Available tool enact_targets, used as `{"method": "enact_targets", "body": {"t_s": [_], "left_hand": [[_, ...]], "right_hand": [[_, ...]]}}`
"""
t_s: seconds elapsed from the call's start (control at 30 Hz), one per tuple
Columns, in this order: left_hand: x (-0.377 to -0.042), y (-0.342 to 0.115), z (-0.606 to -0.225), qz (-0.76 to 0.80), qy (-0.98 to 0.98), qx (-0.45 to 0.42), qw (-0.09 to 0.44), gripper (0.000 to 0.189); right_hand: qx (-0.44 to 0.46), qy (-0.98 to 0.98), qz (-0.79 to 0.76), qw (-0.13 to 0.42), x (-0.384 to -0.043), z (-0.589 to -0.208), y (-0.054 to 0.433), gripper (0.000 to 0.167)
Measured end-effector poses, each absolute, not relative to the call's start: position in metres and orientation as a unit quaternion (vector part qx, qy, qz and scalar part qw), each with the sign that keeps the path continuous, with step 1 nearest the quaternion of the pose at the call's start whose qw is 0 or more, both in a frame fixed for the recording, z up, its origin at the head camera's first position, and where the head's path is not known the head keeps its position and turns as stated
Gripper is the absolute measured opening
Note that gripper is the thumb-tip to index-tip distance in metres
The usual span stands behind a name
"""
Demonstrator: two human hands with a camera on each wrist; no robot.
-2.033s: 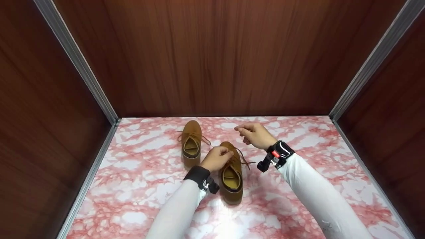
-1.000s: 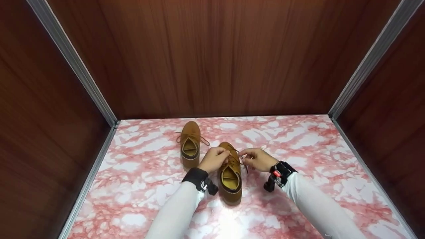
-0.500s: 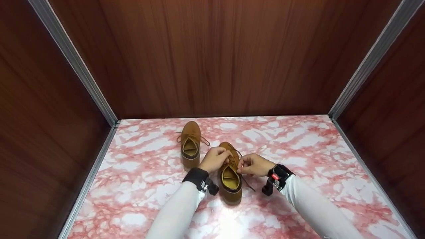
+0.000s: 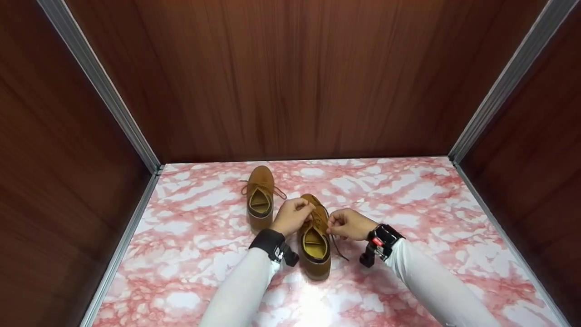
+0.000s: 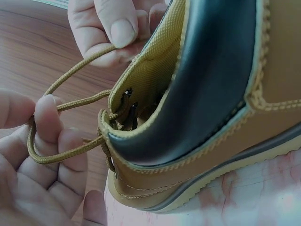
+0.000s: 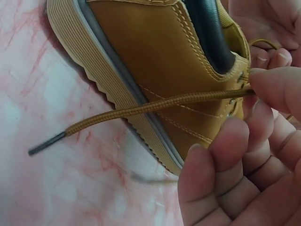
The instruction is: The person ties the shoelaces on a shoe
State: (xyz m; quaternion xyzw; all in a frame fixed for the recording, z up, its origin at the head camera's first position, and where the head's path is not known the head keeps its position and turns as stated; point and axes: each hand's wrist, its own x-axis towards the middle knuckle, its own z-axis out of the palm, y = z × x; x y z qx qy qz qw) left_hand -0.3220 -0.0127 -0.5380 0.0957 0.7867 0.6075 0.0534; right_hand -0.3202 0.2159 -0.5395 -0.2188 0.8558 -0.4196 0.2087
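Note:
A tan lace-up shoe (image 4: 317, 268) with a dark padded collar and yellow lining stands upright, toe pointing away. Over its front, my left hand (image 4: 292, 218) holds a brown lace loop (image 5: 70, 154) between thumb and fingers, seen close in the left wrist view. At the shoe's right side, my right hand (image 4: 352, 224) pinches the shoelace (image 6: 141, 109) between thumb and index finger. That lace's free end, with its dark tip (image 6: 47, 143), sticks out past the fingers in the right wrist view. My hands partly hide the eyelets.
A matching shoe (image 4: 261, 220) stands to the left and farther back, its lace tied in a bow (image 4: 280, 192). Both rest on a red-and-white marbled surface (image 4: 181, 272). Brown wood-grain panels (image 4: 290, 81) with grey metal edges (image 4: 109, 100) enclose the back and sides.
My right hand has come down and toward me from behind the shoe's right side and taken hold of the lace. The left hand and both shoes have stayed nearly in place.

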Motion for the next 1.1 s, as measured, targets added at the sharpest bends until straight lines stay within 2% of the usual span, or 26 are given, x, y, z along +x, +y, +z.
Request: {"method": "enact_targets", "body": {"t_s": [0.17,0.33,0.47,0.77,1.1], "left_hand": [[-0.324,-0.014,-0.536,0.627,0.775,0.074,0.027,0.013],[-0.326,-0.019,-0.535,0.637,0.766,0.084,0.035,0.009],[-0.327,-0.024,-0.535,0.634,0.765,0.101,0.044,0.007],[-0.328,-0.032,-0.538,0.605,0.787,0.119,0.037,0.007],[-0.327,-0.033,-0.545,0.596,0.798,0.090,0.022,0.013]], "right_hand": [[-0.222,0.853,-0.424,0.206,-0.320,-0.535,0.223,0.008],[-0.222,0.860,-0.411,0.204,-0.321,-0.532,0.230,0.002],[-0.235,0.874,-0.383,0.183,-0.323,-0.531,0.237,0.004],[-0.224,0.903,-0.332,0.154,-0.324,-0.530,0.253,0.007],[-0.197,0.874,-0.411,0.165,-0.327,-0.508,0.248,0.009]]}}
